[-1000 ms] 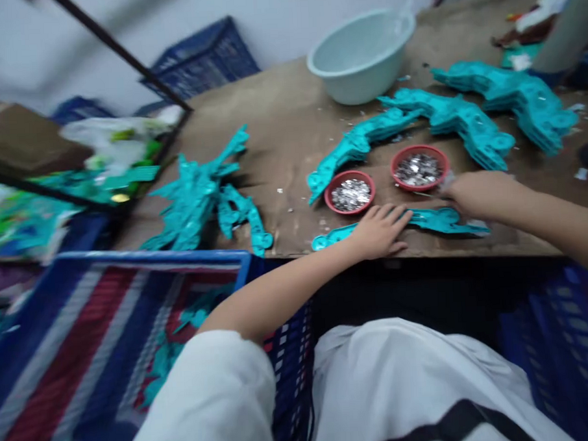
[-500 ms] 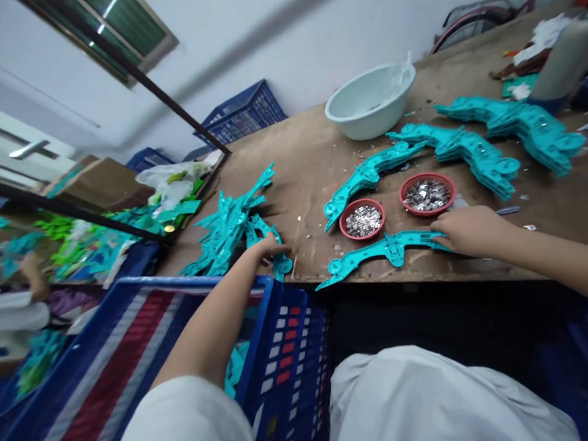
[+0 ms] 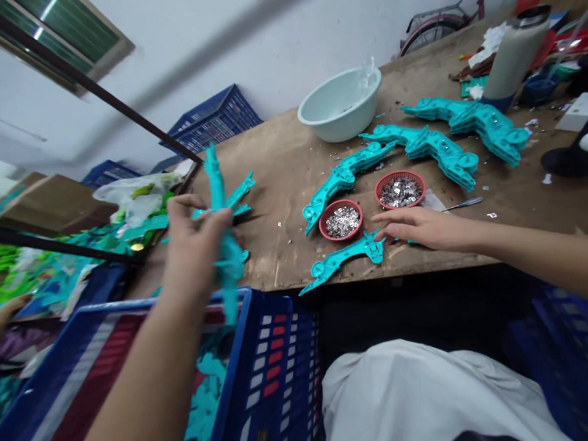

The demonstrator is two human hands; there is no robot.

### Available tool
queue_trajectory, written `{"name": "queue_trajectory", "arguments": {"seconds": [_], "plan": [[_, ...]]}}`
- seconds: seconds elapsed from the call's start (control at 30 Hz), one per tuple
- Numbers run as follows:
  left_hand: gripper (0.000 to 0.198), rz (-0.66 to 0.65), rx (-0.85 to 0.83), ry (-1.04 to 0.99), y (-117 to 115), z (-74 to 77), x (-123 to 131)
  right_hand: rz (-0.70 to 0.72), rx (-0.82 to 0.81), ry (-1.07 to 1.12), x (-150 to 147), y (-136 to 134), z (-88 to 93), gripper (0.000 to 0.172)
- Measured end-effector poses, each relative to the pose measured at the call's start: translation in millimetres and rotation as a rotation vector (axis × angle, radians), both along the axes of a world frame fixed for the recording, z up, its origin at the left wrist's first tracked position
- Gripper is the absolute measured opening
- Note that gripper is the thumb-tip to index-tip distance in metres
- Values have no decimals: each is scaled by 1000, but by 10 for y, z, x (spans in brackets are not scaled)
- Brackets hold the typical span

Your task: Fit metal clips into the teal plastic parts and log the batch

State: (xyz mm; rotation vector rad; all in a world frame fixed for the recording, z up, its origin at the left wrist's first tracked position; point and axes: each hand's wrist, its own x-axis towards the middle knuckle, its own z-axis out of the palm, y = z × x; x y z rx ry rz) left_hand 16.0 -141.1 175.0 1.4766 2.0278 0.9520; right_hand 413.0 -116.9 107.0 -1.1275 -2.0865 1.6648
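My left hand is raised above a blue crate and grips a long teal plastic part that stands almost upright. My right hand lies flat with fingers stretched out on another teal part at the front edge of the wooden table. Two small red bowls of silvery metal bits stand just behind that hand. More teal parts lie in the crate.
Stacks of teal parts lie across the table's right half. A pale basin stands at the back, a white bottle at far right. A thin metal tool lies near the right bowl. Blue crates lean by the wall.
My left hand has picked a teal part from the pile at the table's left and lifted it above the crate. My right hand has slid left along the part at the table edge.
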Motion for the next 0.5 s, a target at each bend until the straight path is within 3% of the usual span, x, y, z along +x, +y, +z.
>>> {"name": "queue_trajectory", "arguments": {"seconds": [0.07,0.13,0.2,0.23,0.3,0.37,0.43,0.5], "plan": [[50,-176,218,208,-331,-165,683,4,-111,198,-82,-180,70,95],[39,-484,135,300,-566,-346,1360,-57,-42,293,-135,-321,129,102],[53,-832,25,332,-656,-416,1871,-206,94,238,-126,-347,184,80],[61,-942,-53,389,-651,-387,2033,-273,148,174,-95,-309,216,65],[53,-1049,-131,585,-571,-221,2163,-285,235,23,13,-156,301,43],[32,-994,-36,798,-444,1,2100,-154,292,-102,144,28,401,33],[36,-899,137,912,-310,158,1952,-13,264,-179,256,166,479,29],[44,-857,173,976,-192,177,1801,66,169,-208,324,239,499,30]]}}
